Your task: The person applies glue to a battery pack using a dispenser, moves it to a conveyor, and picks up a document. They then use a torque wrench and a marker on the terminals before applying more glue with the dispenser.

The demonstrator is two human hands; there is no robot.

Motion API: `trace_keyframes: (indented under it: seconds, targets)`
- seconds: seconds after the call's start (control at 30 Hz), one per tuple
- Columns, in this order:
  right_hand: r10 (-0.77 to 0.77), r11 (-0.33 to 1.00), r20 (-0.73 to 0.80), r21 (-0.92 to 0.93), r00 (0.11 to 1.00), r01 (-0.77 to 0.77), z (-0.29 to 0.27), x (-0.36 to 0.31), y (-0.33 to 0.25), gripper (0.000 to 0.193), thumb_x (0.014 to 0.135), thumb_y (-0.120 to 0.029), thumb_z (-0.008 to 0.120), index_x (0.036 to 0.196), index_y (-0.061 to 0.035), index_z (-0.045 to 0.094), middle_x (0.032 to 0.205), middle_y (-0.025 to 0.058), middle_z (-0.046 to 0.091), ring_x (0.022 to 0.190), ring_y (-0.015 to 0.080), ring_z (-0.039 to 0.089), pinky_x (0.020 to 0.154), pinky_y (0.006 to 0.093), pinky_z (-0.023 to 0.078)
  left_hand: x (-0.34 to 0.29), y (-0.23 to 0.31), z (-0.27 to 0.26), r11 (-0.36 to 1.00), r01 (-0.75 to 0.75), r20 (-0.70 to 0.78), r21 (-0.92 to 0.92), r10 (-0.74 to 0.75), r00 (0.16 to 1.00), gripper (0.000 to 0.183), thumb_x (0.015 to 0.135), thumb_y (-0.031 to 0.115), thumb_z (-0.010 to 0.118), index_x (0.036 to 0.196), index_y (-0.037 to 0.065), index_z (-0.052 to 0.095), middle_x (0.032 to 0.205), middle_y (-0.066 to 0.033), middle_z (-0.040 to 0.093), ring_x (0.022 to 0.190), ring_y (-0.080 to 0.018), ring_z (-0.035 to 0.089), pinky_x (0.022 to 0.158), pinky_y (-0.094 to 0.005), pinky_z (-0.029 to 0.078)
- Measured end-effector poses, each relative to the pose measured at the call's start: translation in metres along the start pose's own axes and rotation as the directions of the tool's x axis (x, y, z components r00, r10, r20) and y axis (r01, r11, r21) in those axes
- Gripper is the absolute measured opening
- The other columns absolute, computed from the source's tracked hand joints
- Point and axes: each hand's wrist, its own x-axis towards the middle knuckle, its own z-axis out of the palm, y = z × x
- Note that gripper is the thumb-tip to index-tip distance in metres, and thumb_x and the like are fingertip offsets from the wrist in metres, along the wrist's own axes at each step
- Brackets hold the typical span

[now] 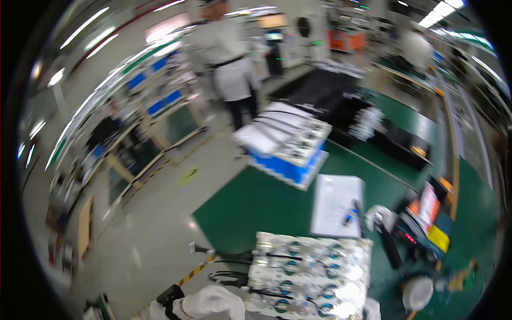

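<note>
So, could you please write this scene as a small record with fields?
Left hand: white-gloved, by the tray's left edge; contact unclear
Right hand: white-gloved, by the tray's right edge, partly out of view
Tray: white, with round pieces and black cables
Table: green
Paper: beyond the tray, blue pen on it
Background: standing person

Downward head-mounted fisheye view

White-gloved left hand (pixel 213 302) and right hand (pixel 372 309) beside a white tray (pixel 265 242) of round parts (pixel 286 288), near on a green desk (pixel 240 202); paper (pixel 329 207) beyond; person (pixel 232 64) standing far left.
</note>
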Motion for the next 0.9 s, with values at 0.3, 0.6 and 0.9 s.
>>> trace_keyframes:
  seconds: [0.3,0.6,0.9]
  targets:
    - [0.006,0.999,0.093,0.043,0.996,-0.010,0.026,0.003,0.029,0.044,0.086,-0.030,0.062,0.120,-0.0017,0.057,0.115,0.0200,0.061,0.106,0.0312,0.056,0.094,0.0380,0.043,-0.031,-0.113,-0.030,0.072,0.141,-0.147,0.987,0.087,0.985,0.069,0.072,0.027,0.069,0.132,0.007,0.042,0.139,-0.0171,0.033,0.129,-0.0320,0.034,0.100,-0.0411,0.040]
    - [0.005,0.950,-0.012,-0.312,1.000,-0.008,0.030,-0.005,0.007,0.035,0.085,-0.020,0.060,0.113,0.0002,0.055,0.097,0.0166,0.059,0.088,0.0308,0.059,0.078,0.0407,0.049,-0.023,-0.181,-0.113,0.270,0.459,-0.499,0.846,0.100,0.861,0.034,0.086,0.022,0.046,0.119,0.014,0.048,0.111,-0.0154,0.054,0.099,-0.0337,0.052,0.081,-0.0422,0.047]
    - [0.005,0.970,0.080,-0.242,0.997,0.014,0.032,-0.001,0.055,0.030,0.085,-0.022,0.061,0.108,-0.0026,0.055,0.093,0.0152,0.059,0.085,0.0297,0.058,0.078,0.0389,0.048,-0.077,-0.113,-0.035,0.705,0.377,-0.281,0.601,-0.255,0.925,0.049,0.089,0.023,0.052,0.136,0.012,0.041,0.102,-0.0154,0.064,0.084,-0.0303,0.064,0.078,-0.0391,0.050]
